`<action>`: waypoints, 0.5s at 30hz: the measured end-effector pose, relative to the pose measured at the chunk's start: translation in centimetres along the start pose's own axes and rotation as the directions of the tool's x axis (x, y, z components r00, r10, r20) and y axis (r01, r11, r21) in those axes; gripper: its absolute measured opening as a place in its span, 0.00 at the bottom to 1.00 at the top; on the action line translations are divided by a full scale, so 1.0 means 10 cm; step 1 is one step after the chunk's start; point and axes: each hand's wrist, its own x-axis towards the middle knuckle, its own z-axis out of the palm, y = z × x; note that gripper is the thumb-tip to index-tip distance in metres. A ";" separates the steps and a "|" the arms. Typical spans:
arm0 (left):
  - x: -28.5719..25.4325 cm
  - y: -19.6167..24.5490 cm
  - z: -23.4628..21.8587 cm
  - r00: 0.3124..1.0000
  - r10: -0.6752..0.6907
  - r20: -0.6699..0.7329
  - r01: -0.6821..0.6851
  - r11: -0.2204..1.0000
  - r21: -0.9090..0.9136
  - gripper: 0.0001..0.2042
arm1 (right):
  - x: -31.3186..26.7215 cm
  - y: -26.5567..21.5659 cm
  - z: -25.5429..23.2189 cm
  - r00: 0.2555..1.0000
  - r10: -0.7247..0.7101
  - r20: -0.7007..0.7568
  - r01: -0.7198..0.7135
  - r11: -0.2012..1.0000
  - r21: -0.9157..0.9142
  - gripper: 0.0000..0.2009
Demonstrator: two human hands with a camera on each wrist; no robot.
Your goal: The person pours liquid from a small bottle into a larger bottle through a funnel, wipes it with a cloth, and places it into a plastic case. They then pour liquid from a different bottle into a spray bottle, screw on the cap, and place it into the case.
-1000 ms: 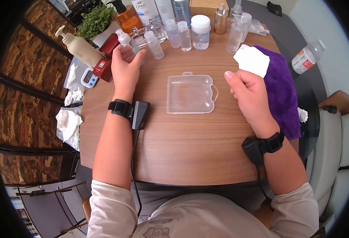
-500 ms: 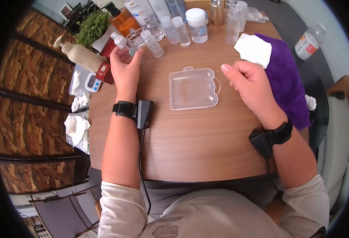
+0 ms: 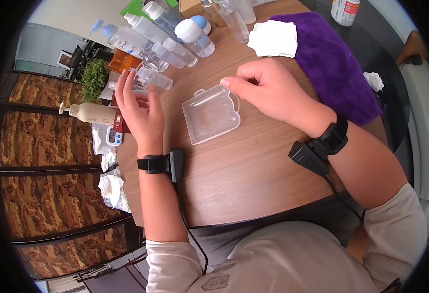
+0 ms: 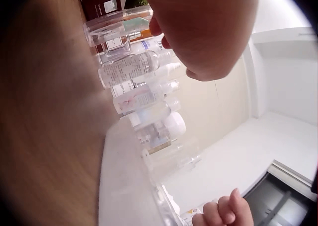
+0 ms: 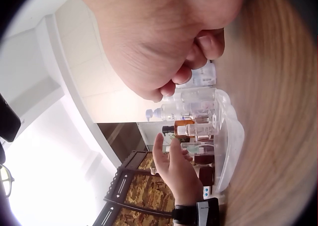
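My left hand (image 3: 143, 115) is raised beside the bottles at the back left, fingers fairly straight and apart. Past its fingers stand a clear cylindrical bottle (image 3: 156, 78) and a red box (image 3: 120, 122); the hand partly hides the things behind it. The right hand (image 3: 270, 90) is held over the table with loosely curled fingers and thumb laid forward, and nothing shows in it. Between the hands lies a clear shallow plastic case (image 3: 212, 117) with a loop handle, close to the right thumb in the head view.
Pump bottles, small clear bottles and a white-capped jar (image 3: 195, 36) line the back. Folded white tissues (image 3: 273, 38) lie by a purple towel (image 3: 336, 66) on the right. A beige pump bottle (image 3: 92, 113) and a timer (image 3: 114, 136) are at the left edge.
The head view has turned, so the table looks rotated. My left hand's fingers are straighter and more spread than before beside the bottles. The right hand keeps its loose curl.
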 end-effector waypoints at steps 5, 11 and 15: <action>-0.02 -0.17 0.05 0.999 -0.004 0.048 0.000 0.998 0.071 0.27 | 0.00 0.00 -0.01 1.000 -0.022 0.008 0.022 1.000 -0.005 0.24; -0.03 -0.16 0.05 0.991 -0.073 0.113 0.067 0.996 0.057 0.27 | 0.00 0.00 0.00 1.000 -0.025 0.002 0.025 1.000 -0.011 0.24; -0.04 -0.16 0.01 0.995 -0.047 -0.093 0.052 0.997 0.052 0.27 | 0.00 -0.01 0.00 1.000 -0.008 -0.007 0.008 1.000 -0.007 0.24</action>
